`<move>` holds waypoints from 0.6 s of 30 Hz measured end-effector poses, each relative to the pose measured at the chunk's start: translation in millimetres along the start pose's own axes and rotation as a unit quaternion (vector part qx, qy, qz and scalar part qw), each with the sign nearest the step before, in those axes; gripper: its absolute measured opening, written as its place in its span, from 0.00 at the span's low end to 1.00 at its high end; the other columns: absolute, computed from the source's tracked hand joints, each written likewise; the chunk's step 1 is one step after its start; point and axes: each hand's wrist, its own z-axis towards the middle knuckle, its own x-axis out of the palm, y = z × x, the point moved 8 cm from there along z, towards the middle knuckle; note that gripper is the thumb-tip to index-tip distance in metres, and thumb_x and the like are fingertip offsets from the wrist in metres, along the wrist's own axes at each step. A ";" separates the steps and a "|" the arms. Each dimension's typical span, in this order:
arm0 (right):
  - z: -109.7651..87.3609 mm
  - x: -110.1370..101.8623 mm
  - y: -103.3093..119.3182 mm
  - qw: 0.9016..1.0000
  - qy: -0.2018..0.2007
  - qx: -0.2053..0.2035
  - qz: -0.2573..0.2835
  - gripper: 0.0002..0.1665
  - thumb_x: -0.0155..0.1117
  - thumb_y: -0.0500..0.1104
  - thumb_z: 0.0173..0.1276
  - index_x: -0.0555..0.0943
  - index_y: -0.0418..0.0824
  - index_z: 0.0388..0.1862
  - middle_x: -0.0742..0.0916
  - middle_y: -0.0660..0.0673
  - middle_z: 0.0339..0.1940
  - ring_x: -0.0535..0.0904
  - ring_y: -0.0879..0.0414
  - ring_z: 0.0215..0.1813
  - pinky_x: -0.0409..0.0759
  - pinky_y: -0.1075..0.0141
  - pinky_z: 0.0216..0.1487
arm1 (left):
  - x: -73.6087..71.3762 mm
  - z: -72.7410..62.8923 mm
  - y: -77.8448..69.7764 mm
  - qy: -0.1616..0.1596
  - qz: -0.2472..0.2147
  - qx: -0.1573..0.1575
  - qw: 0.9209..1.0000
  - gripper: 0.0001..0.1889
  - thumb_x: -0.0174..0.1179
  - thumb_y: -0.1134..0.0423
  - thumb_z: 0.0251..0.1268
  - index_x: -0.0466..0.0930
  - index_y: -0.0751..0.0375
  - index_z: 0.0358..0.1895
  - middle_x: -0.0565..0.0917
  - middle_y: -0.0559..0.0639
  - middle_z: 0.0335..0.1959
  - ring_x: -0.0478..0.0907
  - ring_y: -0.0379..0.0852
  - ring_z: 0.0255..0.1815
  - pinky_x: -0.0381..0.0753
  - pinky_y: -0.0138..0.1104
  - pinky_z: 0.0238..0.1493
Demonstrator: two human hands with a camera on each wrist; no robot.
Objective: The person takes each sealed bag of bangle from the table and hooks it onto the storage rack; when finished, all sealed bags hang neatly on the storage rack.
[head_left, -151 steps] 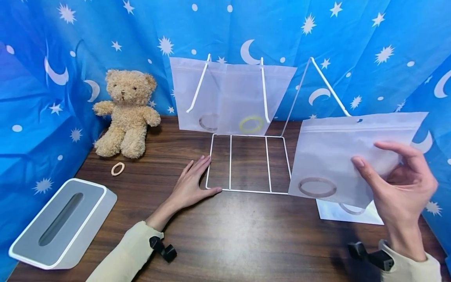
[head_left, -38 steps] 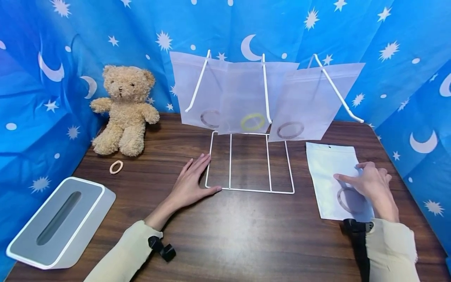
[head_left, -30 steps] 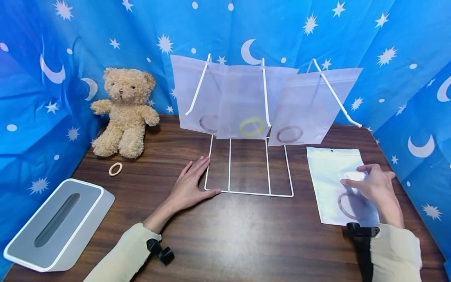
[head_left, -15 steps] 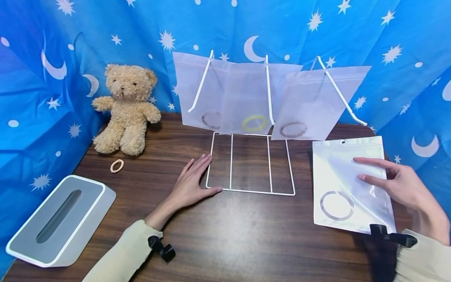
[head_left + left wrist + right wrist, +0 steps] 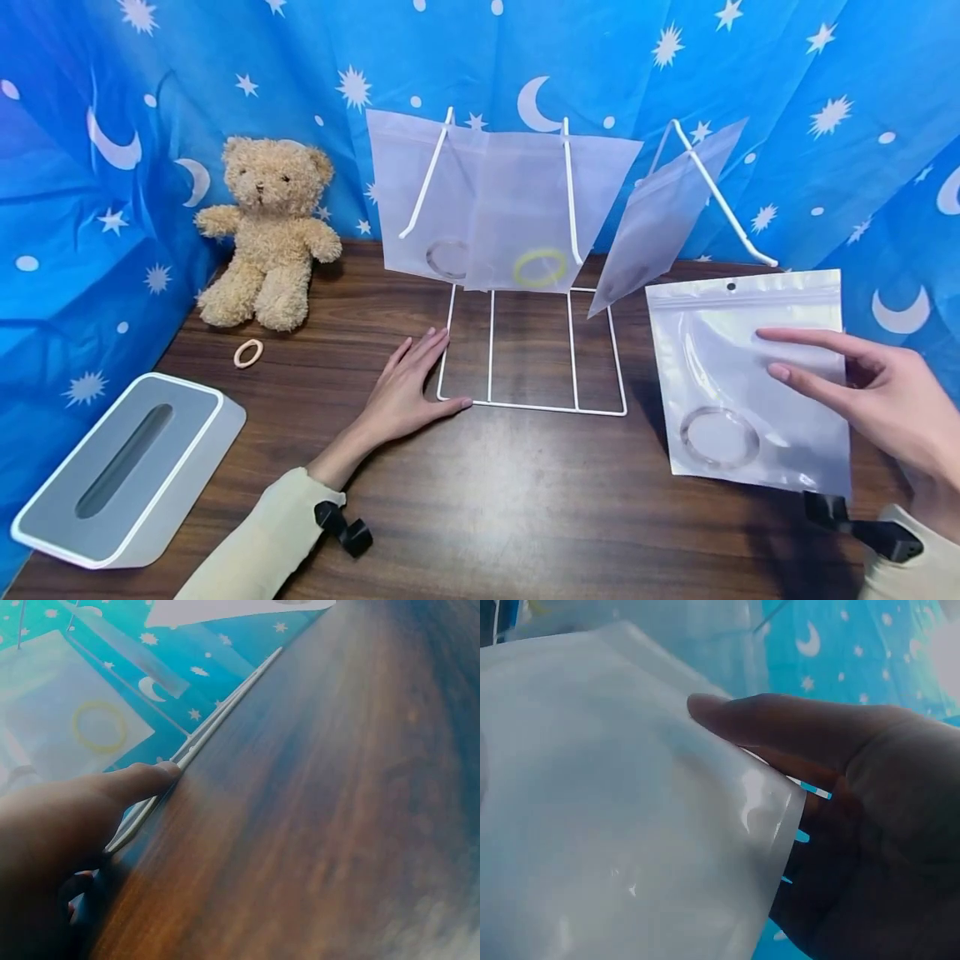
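Observation:
My right hand [image 5: 892, 392] pinches a white zip bag [image 5: 720, 358] by its right side, lifted upright. A ring shows near its bottom, and a small hang hole at its top. In the right wrist view my thumb [image 5: 757, 720] lies across the bag's edge. The left hand [image 5: 408, 383] rests with spread fingers at the left front corner of a white wire rack [image 5: 547, 407], the thumb [image 5: 150, 780] on its front wire. From the rack's three hooks hang a left bag [image 5: 408, 183], a middle bag [image 5: 517, 192] with a yellow ring, and a right bag [image 5: 663, 217] turned sideways.
A teddy bear [image 5: 266, 233] sits at the back left, with a small pale ring [image 5: 248, 353] before it. A grey-topped tissue box [image 5: 127, 467] stands at the front left. Blue star-patterned cloth [image 5: 480, 58] encloses the wooden table [image 5: 525, 500].
Earlier, my right hand held another bag, which now hangs on the right hook and has swung sideways. It then picked the last bag up off the table. The left hand stayed put.

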 end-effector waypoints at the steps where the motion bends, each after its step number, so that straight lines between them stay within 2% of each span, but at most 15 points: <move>1: -1.7 -0.4 5.6 1.000 -0.001 -0.013 0.004 0.28 0.69 0.53 0.65 0.80 0.51 0.64 0.79 0.58 0.31 0.69 0.54 0.28 0.62 0.62 0.22 | -0.1 0.1 0.0 -0.001 0.001 0.001 1.000 0.54 0.62 0.29 0.53 0.58 0.63 0.75 0.61 0.53 0.75 0.53 0.49 0.76 0.44 0.47 0.75; 2: -3.5 0.0 10.9 1.000 0.000 -0.021 0.009 0.26 0.70 0.51 0.65 0.80 0.52 0.63 0.80 0.59 0.33 0.69 0.54 0.28 0.61 0.62 0.22 | -0.2 0.1 0.0 -0.002 0.002 0.001 1.000 0.54 0.62 0.29 0.53 0.58 0.63 0.75 0.61 0.53 0.75 0.53 0.49 0.76 0.45 0.47 0.75; 4: -6.6 3.0 22.8 0.999 0.005 -0.043 0.015 0.25 0.70 0.49 0.65 0.81 0.53 0.61 0.82 0.62 0.43 0.70 0.56 0.30 0.63 0.63 0.22 | 0.2 -0.5 0.4 -0.002 0.000 0.002 1.000 0.54 0.63 0.30 0.53 0.58 0.63 0.75 0.61 0.53 0.75 0.53 0.49 0.76 0.44 0.48 0.75; 5: -8.5 5.1 29.1 0.998 0.010 -0.052 0.017 0.24 0.70 0.48 0.65 0.81 0.54 0.61 0.82 0.59 0.44 0.70 0.56 0.31 0.65 0.64 0.23 | 0.6 -1.0 0.3 -0.001 -0.001 0.003 1.000 0.54 0.63 0.30 0.53 0.58 0.63 0.75 0.61 0.53 0.75 0.53 0.49 0.76 0.44 0.48 0.75; 7: -12.5 9.6 42.8 0.997 0.015 -0.073 0.023 0.24 0.70 0.46 0.66 0.81 0.54 0.61 0.83 0.54 0.42 0.67 0.55 0.27 0.63 0.63 0.20 | 1.1 -2.0 -0.2 -0.002 -0.001 0.005 1.000 0.54 0.63 0.30 0.53 0.59 0.63 0.75 0.62 0.53 0.75 0.53 0.50 0.76 0.45 0.48 0.75; 9: -16.1 13.7 56.9 0.995 0.014 -0.095 0.038 0.23 0.70 0.43 0.65 0.82 0.53 0.59 0.83 0.55 0.45 0.69 0.56 0.25 0.66 0.65 0.18 | 1.6 -2.9 -0.6 -0.003 -0.002 0.008 1.000 0.53 0.63 0.30 0.53 0.59 0.63 0.75 0.62 0.53 0.75 0.53 0.50 0.76 0.45 0.48 0.75; 12: -20.8 18.1 78.6 0.990 0.000 -0.122 0.074 0.22 0.71 0.39 0.63 0.83 0.50 0.56 0.82 0.52 0.29 0.64 0.56 0.16 0.62 0.65 0.14 | 1.3 -2.5 -1.3 -0.007 -0.002 0.011 1.000 0.53 0.63 0.30 0.53 0.59 0.63 0.75 0.62 0.53 0.75 0.53 0.49 0.76 0.45 0.48 0.75; 13: -21.9 19.7 86.2 0.987 -0.006 -0.134 0.093 0.21 0.72 0.36 0.63 0.84 0.49 0.55 0.83 0.51 0.28 0.65 0.56 0.15 0.62 0.66 0.13 | 1.2 -2.1 -1.0 -0.008 -0.002 0.011 1.000 0.53 0.63 0.30 0.53 0.59 0.63 0.75 0.62 0.53 0.75 0.53 0.49 0.76 0.45 0.48 0.75; 14: -22.9 21.2 93.8 0.983 -0.014 -0.145 0.112 0.22 0.72 0.34 0.61 0.84 0.47 0.55 0.85 0.50 0.31 0.69 0.58 0.17 0.65 0.69 0.14 | 1.3 -1.6 -0.8 -0.008 -0.001 0.011 1.000 0.53 0.63 0.30 0.53 0.59 0.63 0.75 0.61 0.53 0.75 0.53 0.49 0.76 0.45 0.48 0.75; 16: -25.0 23.9 108.7 0.970 -0.029 -0.174 0.168 0.22 0.72 0.28 0.59 0.85 0.40 0.53 0.86 0.47 0.33 0.68 0.59 0.15 0.62 0.69 0.12 | 0.7 -0.6 -0.7 -0.009 0.000 0.011 1.000 0.53 0.63 0.30 0.53 0.59 0.63 0.75 0.61 0.52 0.75 0.53 0.49 0.76 0.45 0.48 0.75; 18: -27.4 27.0 122.9 0.947 -0.039 -0.210 0.241 0.22 0.70 0.22 0.55 0.84 0.33 0.50 0.87 0.44 0.43 0.68 0.62 0.15 0.60 0.70 0.11 | 0.5 0.2 -0.6 -0.008 0.001 0.010 1.000 0.54 0.63 0.30 0.53 0.59 0.63 0.75 0.61 0.52 0.75 0.53 0.49 0.76 0.44 0.48 0.75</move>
